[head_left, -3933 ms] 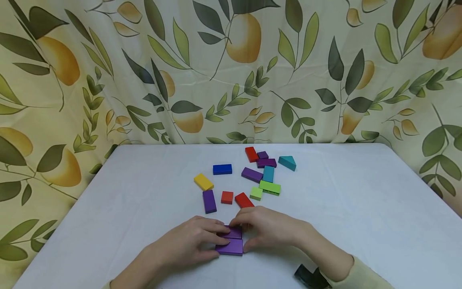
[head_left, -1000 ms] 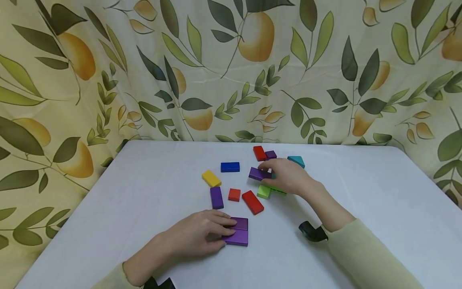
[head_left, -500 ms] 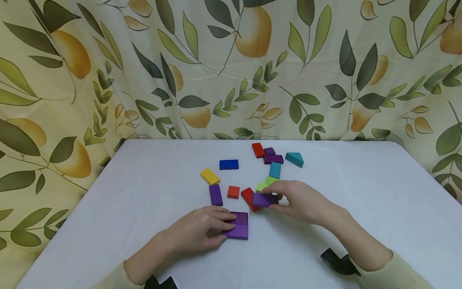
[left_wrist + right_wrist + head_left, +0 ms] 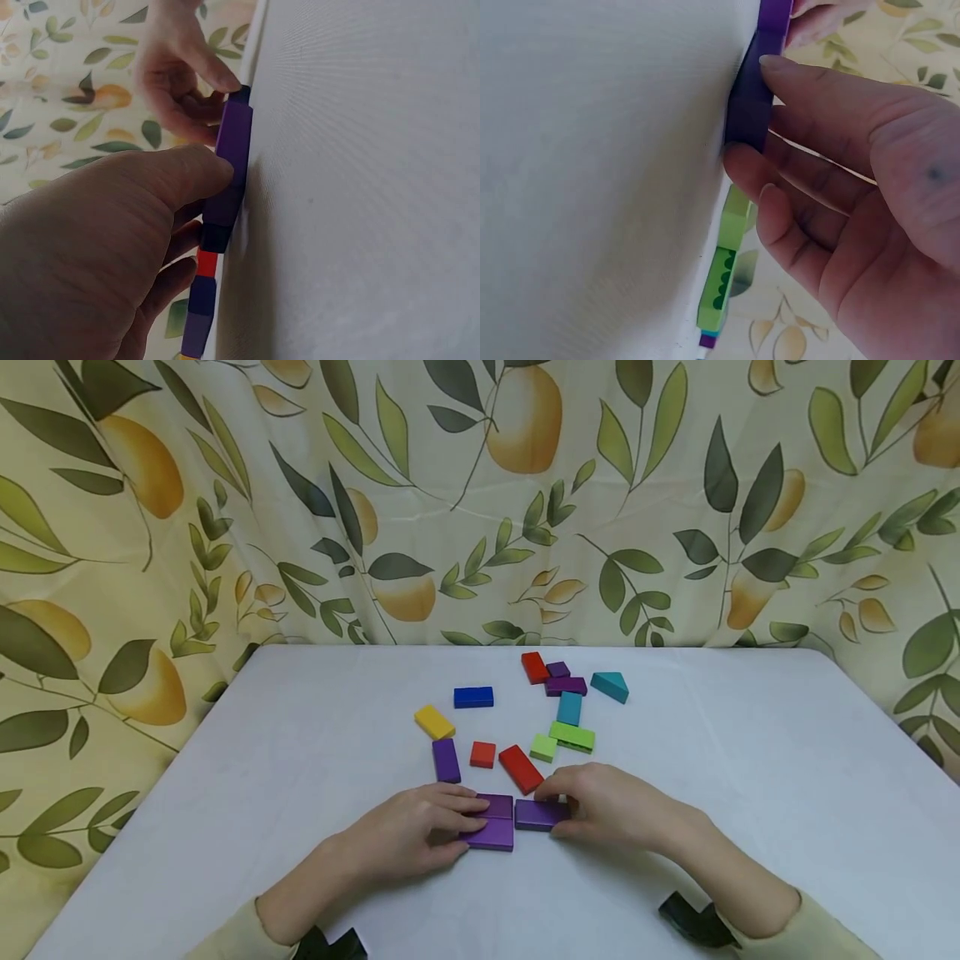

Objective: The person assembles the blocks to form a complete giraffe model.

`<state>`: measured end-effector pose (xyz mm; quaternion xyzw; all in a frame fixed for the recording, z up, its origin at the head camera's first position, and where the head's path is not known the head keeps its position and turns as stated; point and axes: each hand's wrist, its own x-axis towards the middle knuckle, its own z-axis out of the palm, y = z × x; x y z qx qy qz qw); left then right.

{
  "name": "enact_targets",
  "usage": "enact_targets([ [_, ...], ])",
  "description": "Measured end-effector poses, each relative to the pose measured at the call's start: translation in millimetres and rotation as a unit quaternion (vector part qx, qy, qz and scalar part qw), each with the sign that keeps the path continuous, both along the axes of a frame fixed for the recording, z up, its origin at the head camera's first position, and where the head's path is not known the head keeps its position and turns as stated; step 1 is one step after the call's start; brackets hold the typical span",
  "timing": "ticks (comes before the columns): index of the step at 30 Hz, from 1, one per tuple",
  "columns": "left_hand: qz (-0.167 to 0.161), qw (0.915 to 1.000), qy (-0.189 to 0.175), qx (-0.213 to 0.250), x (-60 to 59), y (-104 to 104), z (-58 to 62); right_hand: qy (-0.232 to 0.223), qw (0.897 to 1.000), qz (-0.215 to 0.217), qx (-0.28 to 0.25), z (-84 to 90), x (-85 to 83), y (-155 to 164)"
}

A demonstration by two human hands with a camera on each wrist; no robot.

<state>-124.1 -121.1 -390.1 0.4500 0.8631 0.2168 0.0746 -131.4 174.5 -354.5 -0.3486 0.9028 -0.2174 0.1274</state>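
Two flat purple blocks lie long side to long side in front of me: a near one (image 4: 491, 834) and a far one (image 4: 498, 805). My left hand (image 4: 423, 827) rests on them from the left, fingertips on their tops and thumb by the near edge. To their right, my right hand (image 4: 618, 806) pinches a third purple block (image 4: 540, 815) between thumb and fingers at its right end. That block lies almost end to end with the pair, a thin gap between. In the right wrist view the thumb and fingers grip this dark purple block (image 4: 748, 112).
Beyond the hands on the white tabletop (image 4: 300, 735) lie a red block (image 4: 521, 769), a red square (image 4: 483, 755), an upper-left purple block (image 4: 446, 761), a yellow block (image 4: 435, 722), a blue block (image 4: 473, 697), lime blocks (image 4: 573, 737) and a teal triangle (image 4: 611, 687). A patterned curtain (image 4: 480, 527) hangs behind.
My right hand has taken a purple block from the cluster at the back and brought it toward me, beside the purple pair. My left hand has stayed on the pair.
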Motion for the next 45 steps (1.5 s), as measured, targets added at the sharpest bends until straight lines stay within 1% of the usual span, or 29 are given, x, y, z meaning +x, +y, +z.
enact_targets([
  [3, 0.003, 1.0000, -0.006, -0.001, 0.3, 0.4, 1.0, -0.007, 1.000, 0.003, 0.000, -0.2, 0.2, -0.3],
  [6, 0.006, 0.9999, -0.009, -0.004, 1.0, 0.2, 1.6, -0.023, 1.000, 0.008, 0.001, 0.4, 1.1, -0.5],
  [12, 0.006, 1.0000, -0.005, -0.003, 1.9, 0.5, 1.7, -0.061, 0.998, 0.018, 0.001, 2.6, 3.9, -1.4],
  [15, 0.005, 1.0000, -0.002, -0.002, 1.9, 0.8, 1.5, -0.070, 0.997, 0.025, 0.000, 3.7, 5.1, -1.5],
  [23, 0.002, 1.0000, 0.002, 0.002, 1.4, 0.0, -0.3, -0.064, 0.997, 0.034, -0.002, 3.5, 6.5, -2.1],
  [33, 0.004, 1.0000, 0.002, 0.004, 1.1, -0.2, -1.2, -0.069, 0.997, 0.038, -0.008, 5.2, 6.6, -1.6],
  [42, 0.006, 0.9999, -0.012, 0.000, 1.5, -0.3, -0.7, -0.068, 0.997, 0.035, -0.007, 4.6, 7.0, -1.7],
  [45, 0.005, 0.9999, -0.011, 0.001, 1.8, -0.3, -0.7, -0.059, 0.998, 0.025, -0.011, 4.2, 6.5, -1.0],
])
